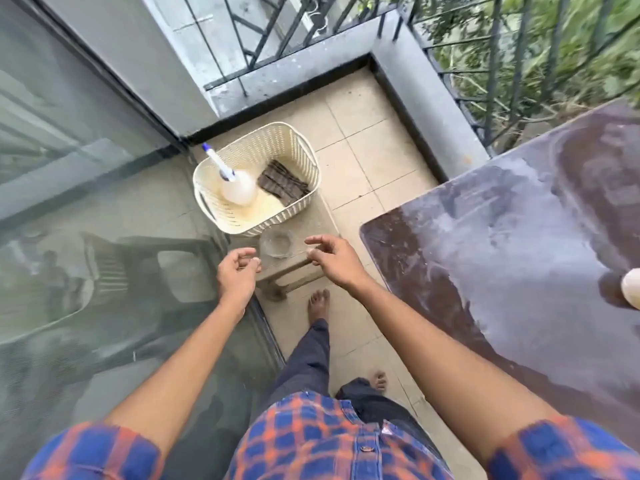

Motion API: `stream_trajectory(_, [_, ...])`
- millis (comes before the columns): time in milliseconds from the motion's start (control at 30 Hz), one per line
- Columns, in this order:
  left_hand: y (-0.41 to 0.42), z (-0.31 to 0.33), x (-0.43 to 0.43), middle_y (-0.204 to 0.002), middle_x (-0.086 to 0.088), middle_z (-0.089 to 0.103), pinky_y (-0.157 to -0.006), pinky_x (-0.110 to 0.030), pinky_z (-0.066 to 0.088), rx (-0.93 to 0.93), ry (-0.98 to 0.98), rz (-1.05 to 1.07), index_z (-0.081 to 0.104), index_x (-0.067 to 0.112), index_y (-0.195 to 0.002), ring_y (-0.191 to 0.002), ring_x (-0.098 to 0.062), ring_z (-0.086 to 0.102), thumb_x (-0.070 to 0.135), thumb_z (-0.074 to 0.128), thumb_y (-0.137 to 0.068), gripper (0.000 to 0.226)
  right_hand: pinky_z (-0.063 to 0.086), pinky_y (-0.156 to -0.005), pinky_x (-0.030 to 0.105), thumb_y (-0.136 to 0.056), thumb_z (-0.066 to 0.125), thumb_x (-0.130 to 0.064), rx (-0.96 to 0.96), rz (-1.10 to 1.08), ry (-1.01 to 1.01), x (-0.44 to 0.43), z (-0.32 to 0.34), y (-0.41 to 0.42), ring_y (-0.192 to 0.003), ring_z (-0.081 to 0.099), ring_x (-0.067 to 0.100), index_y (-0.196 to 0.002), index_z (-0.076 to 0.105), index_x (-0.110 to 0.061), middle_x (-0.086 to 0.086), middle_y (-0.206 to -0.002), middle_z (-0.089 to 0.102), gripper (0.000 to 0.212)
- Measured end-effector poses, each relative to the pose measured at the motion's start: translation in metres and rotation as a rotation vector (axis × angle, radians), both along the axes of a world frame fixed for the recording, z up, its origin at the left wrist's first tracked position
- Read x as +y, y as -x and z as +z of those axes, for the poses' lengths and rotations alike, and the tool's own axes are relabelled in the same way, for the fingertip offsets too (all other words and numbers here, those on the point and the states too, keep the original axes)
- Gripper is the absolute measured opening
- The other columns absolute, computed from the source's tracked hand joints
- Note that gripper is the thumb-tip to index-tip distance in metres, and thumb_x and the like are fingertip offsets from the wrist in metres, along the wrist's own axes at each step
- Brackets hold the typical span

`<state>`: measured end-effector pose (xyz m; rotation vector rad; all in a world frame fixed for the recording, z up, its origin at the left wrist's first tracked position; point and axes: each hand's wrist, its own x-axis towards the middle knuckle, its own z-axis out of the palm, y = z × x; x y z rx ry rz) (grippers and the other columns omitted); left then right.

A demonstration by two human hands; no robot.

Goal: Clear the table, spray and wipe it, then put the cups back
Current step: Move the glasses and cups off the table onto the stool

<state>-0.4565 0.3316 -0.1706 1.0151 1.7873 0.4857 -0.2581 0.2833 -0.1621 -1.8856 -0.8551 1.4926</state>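
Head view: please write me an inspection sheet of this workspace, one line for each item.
Surface: dark brown table, top covered with wet smears.
Job's things: clear glass cup on small beige stool; white spray bottle and dark folded cloth inside cream woven basket.
Clutter: pale round object on the table, cut off by the frame.
Hands: left hand loosely curled, empty; right hand beside the cup, grip unclear.
Cables: nothing seen.
Surroundings: tiled balcony floor, black metal railing, glass door.
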Motion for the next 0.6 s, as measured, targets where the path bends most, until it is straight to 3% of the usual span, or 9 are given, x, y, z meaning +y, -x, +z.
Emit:
stream_trajectory(67, [-0.025,0.018,-0.015,-0.101,-0.023,0.072,-0.074,-0.033,0.052,-0.032,-0.062,-0.102,0.067,0.005,-0.116,-0.087,-0.025,0.069,-0.001,0.064,-0.095,0.022,0.055,-0.084,0.038,-0.089,0.066,-0.026,-0.069,-0.015,-0.086,-0.034,0.029,-0.022,-0.086,0.069,0.019,-0.112,0.072,-0.026,0.005,-0.090,0.074,0.024])
stream_trajectory(133, [-0.057,0.034,-0.035,-0.104,-0.021,0.072,-0.078,-0.038,0.057,-0.073,-0.127,-0.207,0.065,0.012,-0.116,-0.093,-0.028,0.070,0.000,0.064,-0.095,0.024,0.052,-0.080,0.028,-0.088,0.066,-0.031,-0.155,-0.036,-0.140,-0.079,0.053,-0.048,-0.084,0.066,0.001,-0.110,0.072,-0.031,-0.012,-0.091,0.073,0.023])
stream_trajectory(200, [-0.089,0.046,-0.060,-0.103,-0.017,0.071,-0.083,-0.043,0.057,-0.085,-0.191,-0.298,0.062,0.020,-0.115,-0.092,-0.028,0.069,0.003,0.063,-0.095,0.026,0.051,-0.078,0.022,-0.089,0.065,-0.032,-0.216,-0.110,-0.149,-0.131,0.069,-0.072,-0.085,0.063,-0.004,-0.111,0.072,-0.032,-0.020,-0.091,0.069,0.023])
stream_trajectory(300, [-0.140,0.054,-0.101,-0.090,-0.005,0.068,-0.082,-0.044,0.056,-0.108,-0.256,-0.447,0.063,0.024,-0.110,-0.082,-0.023,0.066,0.010,0.063,-0.094,0.022,0.050,-0.082,0.024,-0.090,0.063,-0.031,-0.294,-0.268,-0.099,-0.216,0.077,-0.109,-0.087,0.062,-0.001,-0.109,0.072,-0.031,-0.018,-0.095,0.071,0.021])
stream_trajectory(433, [-0.226,0.062,-0.173,-0.087,-0.005,0.070,-0.078,-0.041,0.055,-0.183,-0.283,-0.736,0.066,0.023,-0.112,-0.080,-0.027,0.067,0.011,0.065,-0.094,0.021,0.045,-0.071,0.025,-0.088,0.068,-0.026,-0.383,-0.555,0.002,-0.339,0.074,-0.164,-0.067,0.056,0.000,-0.101,0.074,-0.034,-0.014,-0.076,0.066,0.016])
stream_trajectory(533, [-0.279,0.064,-0.218,-0.082,-0.001,0.067,-0.074,-0.032,0.050,-0.224,-0.289,-0.953,0.067,0.019,-0.110,-0.070,-0.017,0.060,0.005,0.065,-0.091,0.023,0.044,-0.072,0.017,-0.088,0.070,-0.018,-0.450,-0.734,0.037,-0.400,0.072,-0.195,-0.076,0.061,0.005,-0.099,0.074,-0.032,-0.012,-0.083,0.069,0.018])
stream_trajectory(600, [-0.310,0.067,-0.242,-0.085,-0.003,0.068,-0.073,-0.025,0.050,-0.225,-0.288,-1.083,0.066,0.021,-0.108,-0.071,-0.014,0.060,0.003,0.067,-0.088,0.027,0.049,-0.078,0.022,-0.087,0.070,-0.014,-0.469,-0.853,0.053,-0.428,0.072,-0.218,-0.082,0.066,0.012,-0.099,0.073,-0.032,-0.005,-0.089,0.072,0.021])
